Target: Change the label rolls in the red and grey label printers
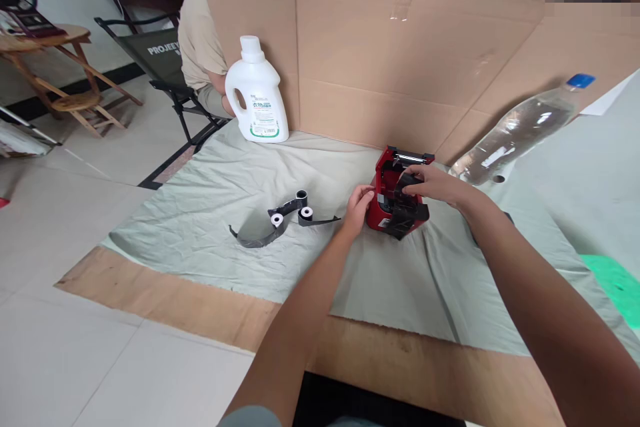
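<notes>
A small red label printer point(374, 216) stands on the cloth with its lid raised; a pale roller bar runs along the lid. My left hand point(359, 207) grips the printer's left side. Over the open compartment, my right hand point(425, 185) pinches a black roll point(406, 183), partly hidden by the fingers. A black strip point(403, 220) hangs over the printer's front. To the left lie three loose black rolls: one at the back point(301, 196), one in front point(277, 220) and one on the right point(307, 213), each with a strip trailing off.
A white detergent bottle point(260, 100) stands at the back left before a cardboard screen point(370, 53). Behind the printer on the right leans a clear plastic bottle point(520, 127) with a blue cap. Pale green cloth point(200, 227) covers the wooden board point(180, 290). Another person sits beyond the screen.
</notes>
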`<state>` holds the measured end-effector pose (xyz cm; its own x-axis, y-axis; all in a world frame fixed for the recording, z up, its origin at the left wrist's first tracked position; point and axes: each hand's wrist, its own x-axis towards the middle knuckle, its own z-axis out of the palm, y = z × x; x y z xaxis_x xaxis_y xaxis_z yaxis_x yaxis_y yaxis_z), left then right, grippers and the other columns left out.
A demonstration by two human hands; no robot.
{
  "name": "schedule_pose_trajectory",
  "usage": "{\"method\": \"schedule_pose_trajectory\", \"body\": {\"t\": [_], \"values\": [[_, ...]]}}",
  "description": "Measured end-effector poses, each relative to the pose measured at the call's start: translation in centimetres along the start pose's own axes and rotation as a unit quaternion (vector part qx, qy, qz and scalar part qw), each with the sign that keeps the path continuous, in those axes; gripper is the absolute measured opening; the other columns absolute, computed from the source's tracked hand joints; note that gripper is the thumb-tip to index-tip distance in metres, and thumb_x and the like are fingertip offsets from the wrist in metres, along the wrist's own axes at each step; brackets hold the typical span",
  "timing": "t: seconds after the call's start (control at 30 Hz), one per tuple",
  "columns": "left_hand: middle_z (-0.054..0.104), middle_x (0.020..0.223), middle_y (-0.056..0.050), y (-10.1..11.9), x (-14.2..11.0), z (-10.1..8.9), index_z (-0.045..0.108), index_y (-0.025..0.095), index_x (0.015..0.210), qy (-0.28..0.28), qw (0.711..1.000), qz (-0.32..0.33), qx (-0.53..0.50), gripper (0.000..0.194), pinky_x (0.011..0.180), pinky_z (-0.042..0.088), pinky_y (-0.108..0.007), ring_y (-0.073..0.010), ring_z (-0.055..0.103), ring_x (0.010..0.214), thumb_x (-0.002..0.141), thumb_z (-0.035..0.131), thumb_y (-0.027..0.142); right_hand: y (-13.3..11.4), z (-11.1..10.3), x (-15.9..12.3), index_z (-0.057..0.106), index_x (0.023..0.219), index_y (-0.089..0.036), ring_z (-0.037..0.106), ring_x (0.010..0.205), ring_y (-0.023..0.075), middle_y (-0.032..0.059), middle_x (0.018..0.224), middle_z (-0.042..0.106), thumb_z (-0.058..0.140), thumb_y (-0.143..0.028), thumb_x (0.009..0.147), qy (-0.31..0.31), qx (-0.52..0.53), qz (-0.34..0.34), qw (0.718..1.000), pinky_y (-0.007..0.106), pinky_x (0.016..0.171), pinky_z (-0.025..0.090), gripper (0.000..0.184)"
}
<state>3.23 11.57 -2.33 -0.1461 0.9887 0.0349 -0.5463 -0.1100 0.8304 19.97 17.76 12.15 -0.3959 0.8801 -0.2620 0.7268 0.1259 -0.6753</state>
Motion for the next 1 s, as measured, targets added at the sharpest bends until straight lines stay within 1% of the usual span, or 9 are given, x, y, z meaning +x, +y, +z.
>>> {"method": "schedule_pose_trajectory", "body": {"t": [0.17,0.27,0.37,0.53,0.63,0.73,0.8,0.9,1.0], "values": [[0.058,0.078,0.002,-0.3,-0.1,-0.1,0.067,0.016,0.101,0.002,1.0,0.018,0.007,0.027,0.067,0.039,-0.024,-0.0115,0.052,0.071,0.087,0.071,0.039,-1.1,0.7,-3.2,0.073,0.089,-0.022,0.065,0.081,0.0191,0.0023,0.087,0.073,0.076,-0.03,0.069,0.029,0.209,-0.059,0.976,0.029,0.071,0.052,0.021],[0.059,0.075,0.002,-0.6,0.1,-0.1,0.069,0.016,0.098,0.021,1.0,0.011,-0.004,0.025,0.064,0.039,-0.024,-0.0115,0.052,0.067,0.089,0.071,0.039,-2.0,1.7,-4.9,0.076,0.09,-0.021,0.065,0.083,0.0205,0.0049,0.094,0.073,0.072,-0.026,0.066,0.015,0.35,-0.096,0.932,0.031,0.071,0.052,0.024],[0.056,0.069,0.003,-0.3,0.5,-0.1,0.068,0.016,0.09,0.055,0.998,0.018,-0.012,0.024,0.061,0.038,-0.024,-0.0106,0.048,0.061,0.09,0.07,0.04,-2.6,2.7,-6.1,0.075,0.092,-0.019,0.062,0.074,0.021,0.0061,0.086,0.067,0.066,-0.029,0.066,-0.019,0.46,-0.143,0.876,0.034,0.065,0.05,0.029],[0.05,0.064,0.004,2.9,0.7,0.4,0.067,0.016,0.088,0.038,0.994,0.105,0.013,0.041,0.059,0.036,-0.024,-0.0101,0.044,0.059,0.087,0.071,0.057,-3.2,4.7,-6.9,0.066,0.088,-0.022,0.036,0.048,0.0146,-0.0044,0.055,0.039,0.065,-0.044,0.072,-0.077,0.584,-0.245,0.77,0.031,0.049,0.039,0.027],[0.044,0.059,0.004,5.8,0.0,1.7,0.067,0.018,0.085,-0.002,0.986,0.163,0.039,0.049,0.057,0.033,-0.025,-0.011,0.04,0.056,0.084,0.071,0.066,-3.7,5.5,-6.8,0.059,0.085,-0.024,0.025,0.045,0.0128,-0.0075,0.052,0.031,0.065,-0.049,0.074,-0.106,0.604,-0.281,0.738,0.029,0.047,0.036,0.027],[0.045,0.059,0.003,8.8,-1.4,3.1,0.069,0.018,0.084,-0.055,0.969,0.235,0.051,0.047,0.057,0.034,-0.026,-0.0122,0.041,0.057,0.088,0.068,0.065,-4.1,5.5,-6.7,0.057,0.085,-0.023,0.031,0.048,0.0136,-0.0037,0.06,0.042,0.067,-0.05,0.073,-0.118,0.597,-0.28,0.743,0.03,0.046,0.036,0.031],[0.047,0.059,0.002,10.9,-2.3,3.7,0.07,0.019,0.082,-0.061,0.953,0.291,0.054,0.044,0.058,0.034,-0.027,-0.0128,0.043,0.056,0.092,0.065,0.061,-4.2,5.3,-6.8,0.06,0.089,-0.022,0.038,0.053,0.0148,0.0004,0.07,0.05,0.071,-0.053,0.071,-0.112,0.581,-0.276,0.757,0.03,0.047,0.038,0.038],[0.046,0.057,0.002,13.9,-3.1,3.5,0.07,0.019,0.08,-0.018,0.932,0.359,0.05,0.044,0.056,0.033,-0.028,-0.0131,0.041,0.054,0.093,0.062,0.061,-3.9,4.9,-7.1,0.064,0.097,-0.022,0.047,0.062,0.0153,0.0019,0.081,0.055,0.083,-0.045,0.067,-0.067,0.542,-0.28,0.789,0.028,0.052,0.041,0.042],[0.041,0.052,0.003,16.0,-3.2,2.7,0.066,0.021,0.077,0.036,0.918,0.393,0.049,0.048,0.054,0.032,-0.028,-0.0129,0.036,0.05,0.091,0.06,0.066,-3.6,4.8,-7.5,0.068,0.105,-0.022,0.054,0.067,0.0151,0.0023,0.085,0.06,0.083,-0.037,0.076,-0.008,0.481,-0.274,0.833,0.027,0.055,0.044,0.036]]}}
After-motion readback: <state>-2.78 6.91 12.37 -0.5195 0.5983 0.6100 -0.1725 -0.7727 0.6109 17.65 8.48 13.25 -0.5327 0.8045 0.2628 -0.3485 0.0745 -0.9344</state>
